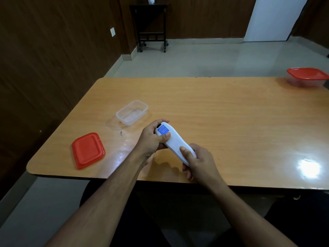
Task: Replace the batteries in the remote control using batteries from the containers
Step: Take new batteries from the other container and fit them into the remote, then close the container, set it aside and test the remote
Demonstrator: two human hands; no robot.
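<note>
A white remote control with a blue label near its top is held back side up, above the wooden table. My left hand grips its upper end, thumb pressed on the blue label. My right hand grips its lower end, thumb on the back cover. An open clear plastic container stands to the left of the hands and looks empty. Its red lid lies flat near the table's front left corner. A second container with a red lid on it stands at the far right edge.
The table's front edge runs just below my hands. A bright light glare shows on the tabletop at the right front. A dark side table on wheels stands against the far wall, beyond a stretch of grey floor.
</note>
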